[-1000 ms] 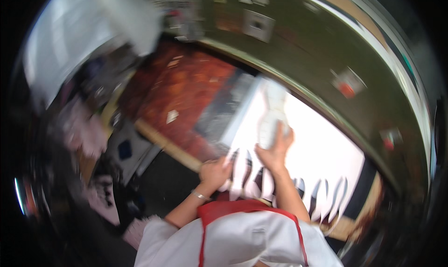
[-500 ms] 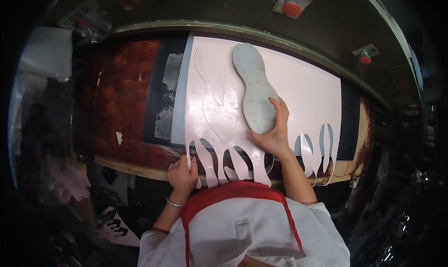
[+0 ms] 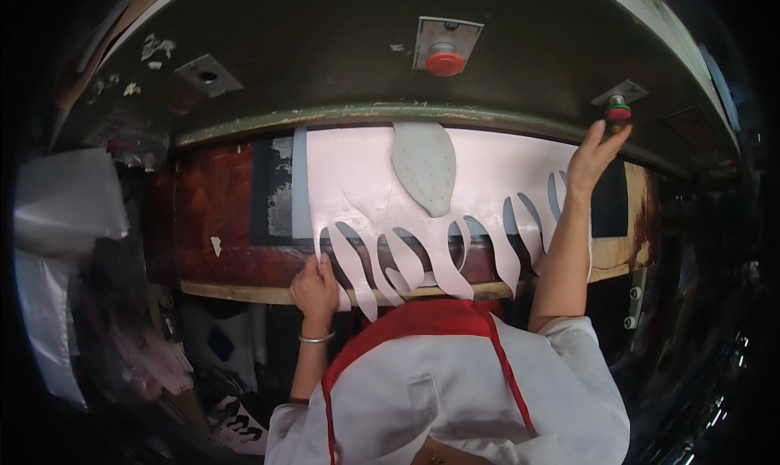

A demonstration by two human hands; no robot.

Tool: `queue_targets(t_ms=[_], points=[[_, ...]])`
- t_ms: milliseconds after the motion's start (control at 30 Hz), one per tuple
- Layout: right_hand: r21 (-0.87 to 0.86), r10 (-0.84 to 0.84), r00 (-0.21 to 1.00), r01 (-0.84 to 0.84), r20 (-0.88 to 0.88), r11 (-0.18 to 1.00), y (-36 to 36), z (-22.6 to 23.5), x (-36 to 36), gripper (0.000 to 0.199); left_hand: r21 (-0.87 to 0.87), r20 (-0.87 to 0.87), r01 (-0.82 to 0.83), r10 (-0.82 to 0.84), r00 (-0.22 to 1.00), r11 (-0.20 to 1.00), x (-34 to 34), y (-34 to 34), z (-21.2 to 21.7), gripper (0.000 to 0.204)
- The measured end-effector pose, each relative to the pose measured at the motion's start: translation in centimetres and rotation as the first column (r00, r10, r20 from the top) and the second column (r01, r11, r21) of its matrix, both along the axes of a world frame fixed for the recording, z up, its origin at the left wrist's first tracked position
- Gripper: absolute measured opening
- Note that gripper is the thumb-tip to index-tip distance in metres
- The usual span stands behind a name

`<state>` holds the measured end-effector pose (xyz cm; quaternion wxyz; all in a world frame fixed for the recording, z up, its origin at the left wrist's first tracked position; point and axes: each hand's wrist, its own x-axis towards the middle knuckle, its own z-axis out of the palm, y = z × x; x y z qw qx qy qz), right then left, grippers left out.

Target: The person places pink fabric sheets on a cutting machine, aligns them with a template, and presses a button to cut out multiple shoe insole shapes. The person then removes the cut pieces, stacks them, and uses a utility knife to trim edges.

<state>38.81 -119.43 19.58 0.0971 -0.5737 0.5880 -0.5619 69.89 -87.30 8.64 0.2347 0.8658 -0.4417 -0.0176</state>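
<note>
A pale pink sheet (image 3: 512, 172) lies on the work board, its near edge cut into long leaf-shaped gaps and hanging strips. My left hand (image 3: 315, 288) pinches the sheet's near left corner, fingers closed on it. On the sheet rests a pale sole-shaped cutting die (image 3: 424, 168), its far end hidden under the overhanging dark green machine head (image 3: 325, 67). My right hand (image 3: 595, 158) is raised with fingers stretched and apart, just below a red and green push button (image 3: 618, 110). Whether the fingertips touch the button I cannot tell.
A larger red button (image 3: 444, 60) and a plate with a hole (image 3: 209, 76) sit on the machine head. Beneath the sheet are a dark mat (image 3: 609, 201) and a reddish-brown board (image 3: 203, 209). Clear plastic wrap (image 3: 65, 197) hangs at the left.
My right hand has let go of the cutting die and moved up and right to the button. The machine head now covers the die's far end. My left hand still holds the sheet's corner.
</note>
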Motion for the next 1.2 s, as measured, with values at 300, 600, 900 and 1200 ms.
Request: queue_targets(t_ms=[300,600,900,1200], points=[[-0.156,-0.153,0.974,0.127,-0.168,0.98,8.9,-2.6,-6.1,0.094,-0.069,0.109,0.022,-0.014,0.994,0.997,-0.2,0.4,0.1,0.03],[0.461,-0.261,0.95,0.157,0.172,0.874,15.2,-10.3,-19.7,0.042,-0.122,-0.04,-0.015,0.01,0.999,0.992,-0.7,2.0,0.2,0.032],[0.345,-0.022,0.998,0.001,0.057,0.939,22.0,-11.2,-22.8,0.025,-0.198,-0.211,-0.03,-0.012,0.977,0.98,-1.4,5.3,-1.2,0.029],[0.255,0.374,0.891,-0.31,-0.259,0.916,26.0,-6.6,-6.0,0.074,0.058,-0.361,0.005,0.016,0.932,0.998,-4.8,16.0,0.3,0.033]])
